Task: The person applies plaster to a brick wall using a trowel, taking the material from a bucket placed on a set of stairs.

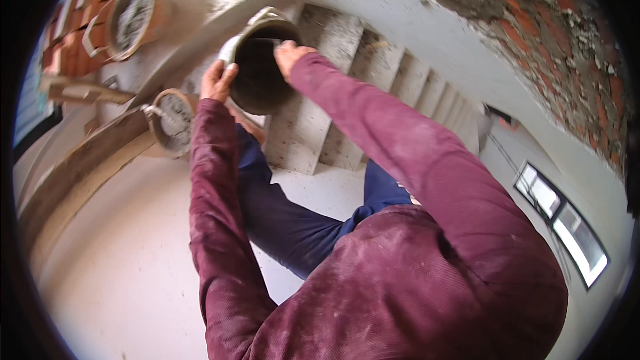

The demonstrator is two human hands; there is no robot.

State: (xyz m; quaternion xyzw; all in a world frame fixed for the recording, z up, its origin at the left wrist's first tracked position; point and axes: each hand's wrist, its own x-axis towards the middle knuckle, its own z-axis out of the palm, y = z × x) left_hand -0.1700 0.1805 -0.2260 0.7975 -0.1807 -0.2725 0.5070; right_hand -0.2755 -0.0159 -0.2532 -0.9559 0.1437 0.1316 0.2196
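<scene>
A dark bucket (pixel 262 80) with a pale, mortar-smeared rim is tilted so that its mouth faces me, above the stairs. My left hand (pixel 217 81) grips its left side, fingers and thumb closed on the edge. At the right of the mouth, my right hand (pixel 292 59) is closed, its fingers reaching just inside the opening. A thin pale strip shows beside those fingers; what they hold cannot be made out. The bucket's inside is dark, and its contents do not show.
Concrete stairs (pixel 347 87) with grey splatter descend to the right, beside a wall of rough brick (pixel 533 20). At left stand a mortar bucket (pixel 175 123), a larger orange bucket (pixel 157 17), stacked red bricks (pixel 67 53) and a wooden board (pixel 87 90). A ledge (pixel 87 173) curves below them.
</scene>
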